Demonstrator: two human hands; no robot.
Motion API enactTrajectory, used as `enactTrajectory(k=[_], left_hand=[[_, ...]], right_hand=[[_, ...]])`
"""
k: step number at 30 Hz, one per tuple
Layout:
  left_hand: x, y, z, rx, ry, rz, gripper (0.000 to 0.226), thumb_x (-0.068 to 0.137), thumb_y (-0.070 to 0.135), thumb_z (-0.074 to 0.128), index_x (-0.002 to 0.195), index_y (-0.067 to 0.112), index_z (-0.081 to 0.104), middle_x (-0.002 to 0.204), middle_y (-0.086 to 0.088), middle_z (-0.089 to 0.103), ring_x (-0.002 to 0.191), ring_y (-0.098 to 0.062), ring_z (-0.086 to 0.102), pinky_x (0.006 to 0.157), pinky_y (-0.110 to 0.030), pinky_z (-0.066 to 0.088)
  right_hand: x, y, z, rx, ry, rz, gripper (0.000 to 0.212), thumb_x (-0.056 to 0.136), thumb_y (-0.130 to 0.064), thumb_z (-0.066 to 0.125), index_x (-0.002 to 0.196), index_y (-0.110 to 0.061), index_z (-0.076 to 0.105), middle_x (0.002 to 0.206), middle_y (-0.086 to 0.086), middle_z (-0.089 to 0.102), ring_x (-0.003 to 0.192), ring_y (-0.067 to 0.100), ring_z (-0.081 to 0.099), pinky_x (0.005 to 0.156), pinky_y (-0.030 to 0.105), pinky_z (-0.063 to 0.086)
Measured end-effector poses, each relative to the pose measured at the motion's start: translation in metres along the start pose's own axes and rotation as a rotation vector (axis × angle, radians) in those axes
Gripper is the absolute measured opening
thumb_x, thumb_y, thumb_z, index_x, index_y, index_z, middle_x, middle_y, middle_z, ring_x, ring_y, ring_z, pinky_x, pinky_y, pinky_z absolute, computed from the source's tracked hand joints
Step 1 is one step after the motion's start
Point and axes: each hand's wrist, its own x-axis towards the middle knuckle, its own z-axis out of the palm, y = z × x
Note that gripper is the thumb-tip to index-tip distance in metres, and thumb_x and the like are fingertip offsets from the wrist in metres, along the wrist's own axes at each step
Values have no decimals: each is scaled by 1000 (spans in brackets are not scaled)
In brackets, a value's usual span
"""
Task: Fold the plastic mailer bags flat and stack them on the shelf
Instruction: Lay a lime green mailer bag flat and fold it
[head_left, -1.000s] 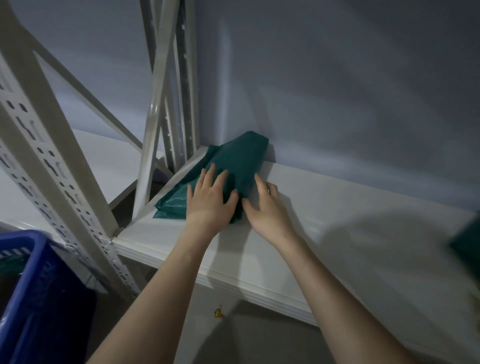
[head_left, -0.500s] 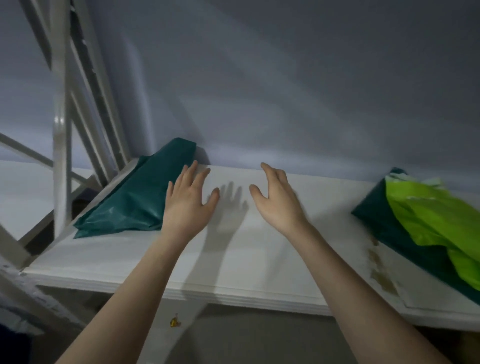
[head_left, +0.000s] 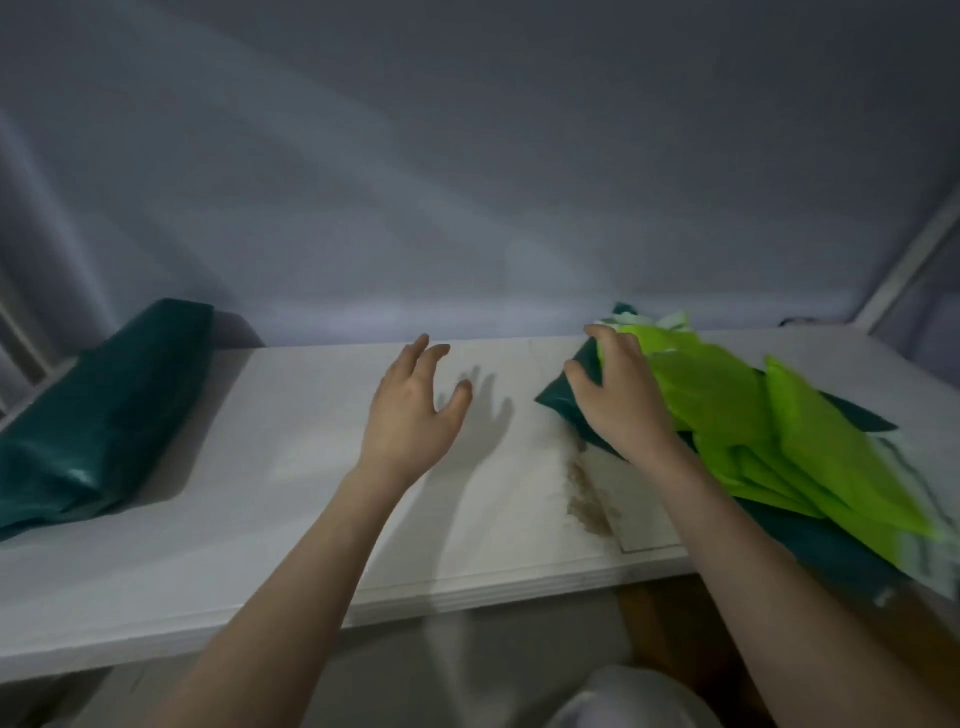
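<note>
A folded dark green mailer bag (head_left: 98, 415) lies at the left end of the white shelf (head_left: 291, 499), against the back wall. At the right end sits a loose pile of lime green mailer bags (head_left: 779, 431) over dark green ones (head_left: 566, 400). My right hand (head_left: 618, 400) rests on the left edge of that pile, fingers spread over the bags, with no clear grip. My left hand (head_left: 415, 410) hovers over the bare middle of the shelf, fingers apart and holding nothing.
A grey wall (head_left: 467, 182) closes the back of the shelf. A brownish stain (head_left: 584, 499) marks the board near the pile. A white upright of the rack (head_left: 914, 260) slants at the far right. The shelf's front edge runs below my forearms.
Both hands left the folded dark green bag and moved right along the shelf. My right hand has reached the pile of lime and dark green bags; the view has panned right.
</note>
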Motion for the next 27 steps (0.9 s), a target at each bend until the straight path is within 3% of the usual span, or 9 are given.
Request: enactTrajectory(k=[10,15,23,27], left_hand=[[3,89,97,-72,-177,182,50,93,33,51,138,15,40,150,-3,32,138,-18,28,111,-28,22],[0,134,138,-67,-214,267,52,91,39,50,138,18,41,148,1,34,135,-20,31,107,-42,32],[6,204,193,-208,-386,323,53,93,20,51,141,6,34,142,-14,41,129,-28,38,103,-28,29],[7,216,215,-265,-474,257,53,94,19,50,142,7,32,139,-16,44,120,-30,49,93,-27,34]], right_hand=[[-19,113,-77,-125,147,190,48,88,-14,55,134,-4,44,130,18,45,126,31,37,100,34,31],[-30,161,-92,-150,135,290,60,85,-19,61,138,-6,37,133,17,41,125,32,36,102,38,33],[-41,214,-88,-173,53,379,87,81,-42,67,147,-14,19,150,15,24,135,33,26,108,46,29],[-41,225,-83,-199,-20,402,92,82,-44,65,150,-18,8,155,12,15,140,33,17,111,50,23]])
